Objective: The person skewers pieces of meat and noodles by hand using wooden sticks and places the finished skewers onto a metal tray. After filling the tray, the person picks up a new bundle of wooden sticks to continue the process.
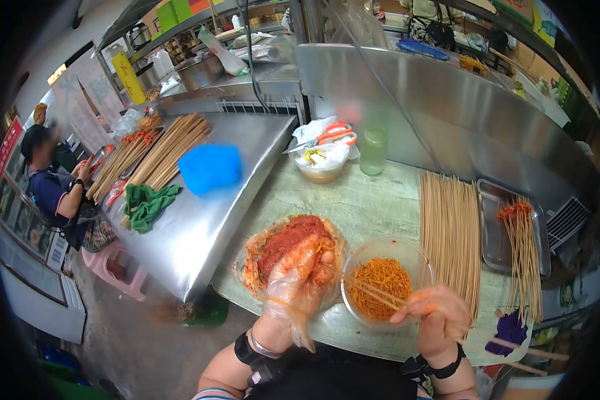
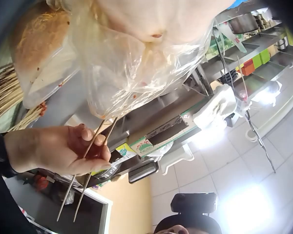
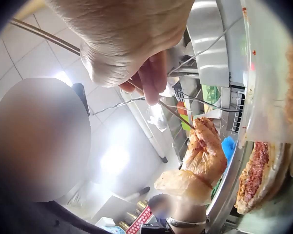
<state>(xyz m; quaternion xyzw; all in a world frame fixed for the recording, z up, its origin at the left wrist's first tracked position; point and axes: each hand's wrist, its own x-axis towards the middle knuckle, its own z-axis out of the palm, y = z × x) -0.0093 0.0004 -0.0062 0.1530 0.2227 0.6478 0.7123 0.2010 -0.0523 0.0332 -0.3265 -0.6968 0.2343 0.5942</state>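
Observation:
My left hand [image 1: 290,283], in a clear plastic glove stained orange, is over an open plastic bag of red, minced-looking food [image 1: 280,245]. Its fingers curl round the tips of two thin bamboo skewers [image 1: 373,291], with orange shreds at the fingers. My bare right hand [image 1: 440,317] grips the same skewers farther back, and their rear ends stick out past it to the right. Beneath the skewers stands a clear round bowl [image 1: 428,259] of orange shreds [image 1: 382,277]. In the right wrist view the skewers [image 3: 176,115] run into the gloved hand [image 3: 202,156]; its fingers hide their tips.
Many bare skewers [image 1: 449,233] lie to the right, beside a metal tray [image 1: 492,247] with red-tipped skewers [image 1: 523,253]. A purple cloth [image 1: 510,331] lies near the front edge. Behind are a tub with orange scissors [image 1: 330,137] and a green bottle [image 1: 374,152]. Someone [image 1: 53,173] sits left.

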